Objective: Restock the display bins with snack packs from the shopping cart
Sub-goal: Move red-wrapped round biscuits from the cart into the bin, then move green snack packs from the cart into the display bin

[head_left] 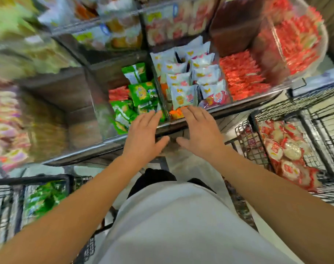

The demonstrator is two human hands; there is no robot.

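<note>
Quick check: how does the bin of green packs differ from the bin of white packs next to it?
The green packs lie jumbled, with bare space at the back of their bin; the white packs stand overlapped in rows that fill theirs. The left hand reaches over the green packs, the right hand over the white packs. Both hands are open and hold nothing.

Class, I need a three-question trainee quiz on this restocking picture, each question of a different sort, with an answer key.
1. True or false: the left hand is gripping a green pack.
2. Multiple choice: the bin with the white packs has which packs in the bin to its right? A) green B) red C) purple
3. Short answer: where does the cart with the red-and-white packs stand relative to the person?

Key
1. False: both it and the right hand are flat, fingers straight, holding nothing.
2. B, the red packs; the green packs lie to the left.
3. On the person's right.
</note>
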